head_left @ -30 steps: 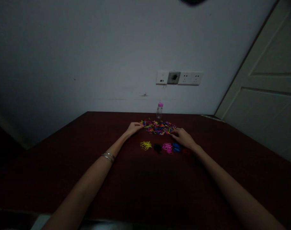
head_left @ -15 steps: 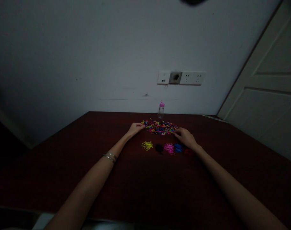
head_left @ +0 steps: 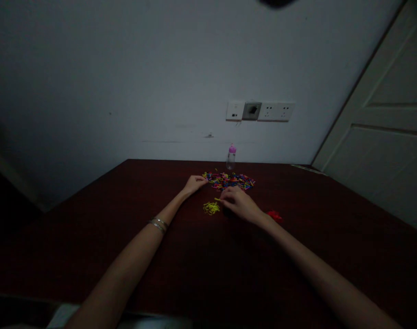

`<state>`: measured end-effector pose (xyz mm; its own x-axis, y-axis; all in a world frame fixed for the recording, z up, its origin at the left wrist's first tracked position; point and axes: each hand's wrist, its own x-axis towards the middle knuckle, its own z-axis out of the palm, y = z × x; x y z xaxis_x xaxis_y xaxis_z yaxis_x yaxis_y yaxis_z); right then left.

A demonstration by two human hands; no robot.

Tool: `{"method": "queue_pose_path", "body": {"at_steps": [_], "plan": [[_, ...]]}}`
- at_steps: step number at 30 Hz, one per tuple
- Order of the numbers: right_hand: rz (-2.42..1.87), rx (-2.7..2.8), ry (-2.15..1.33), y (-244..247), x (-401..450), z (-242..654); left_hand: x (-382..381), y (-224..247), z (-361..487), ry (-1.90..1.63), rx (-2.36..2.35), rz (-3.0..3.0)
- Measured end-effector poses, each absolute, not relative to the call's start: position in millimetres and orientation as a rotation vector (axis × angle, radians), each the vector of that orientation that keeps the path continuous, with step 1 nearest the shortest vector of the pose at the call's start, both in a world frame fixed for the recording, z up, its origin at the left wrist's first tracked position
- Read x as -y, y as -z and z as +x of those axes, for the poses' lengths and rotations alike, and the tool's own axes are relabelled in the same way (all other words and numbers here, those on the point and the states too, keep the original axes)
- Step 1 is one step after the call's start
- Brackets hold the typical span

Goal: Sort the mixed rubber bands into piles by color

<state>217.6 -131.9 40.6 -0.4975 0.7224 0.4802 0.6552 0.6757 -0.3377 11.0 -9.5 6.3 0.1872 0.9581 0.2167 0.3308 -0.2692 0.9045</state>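
A silver metal bracelet [head_left: 158, 224] encircles the left forearm [head_left: 129, 260] above the dark reddish-brown table [head_left: 208, 274], on which a small bright-red heap [head_left: 275, 216] lies beside the right forearm [head_left: 318, 262]. The right hand [head_left: 241, 204] pinches a thin yellow band [head_left: 217, 199] just beside a loose heap of thin yellow bands [head_left: 211, 208]. Farther back, the left hand [head_left: 195, 183] is at the left edge of a wide heap of mixed, multicoloured bands [head_left: 231, 179], thumb and fingers drawn together, though dim light hides whether they grip one; behind that heap, a clear bottle [head_left: 231, 160] with a pink cap [head_left: 232, 149] stands upright near the pale wall [head_left: 177, 82].
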Motion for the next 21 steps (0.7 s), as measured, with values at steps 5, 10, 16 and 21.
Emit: {"method": "queue_pose_path", "body": {"at_steps": [5,10,16,21], "plan": [[-1.029,2.399,-0.065,-31.9,138.8,205.7,11.8,-9.2,11.2,-1.066,-1.204,1.716],[-1.024,2.338,-0.081,-32.2,130.0,221.1,15.0,-10.9,13.1,-1.072,-1.22,1.705],[-1.244,2.095,-0.015,-36.6,104.7,277.0,4.2,-6.4,10.3,-1.181,-1.403,1.72],[-1.463,1.93,0.027,-30.7,91.7,329.5,3.4,-13.7,-0.8,-1.214,-1.715,1.861]]}}
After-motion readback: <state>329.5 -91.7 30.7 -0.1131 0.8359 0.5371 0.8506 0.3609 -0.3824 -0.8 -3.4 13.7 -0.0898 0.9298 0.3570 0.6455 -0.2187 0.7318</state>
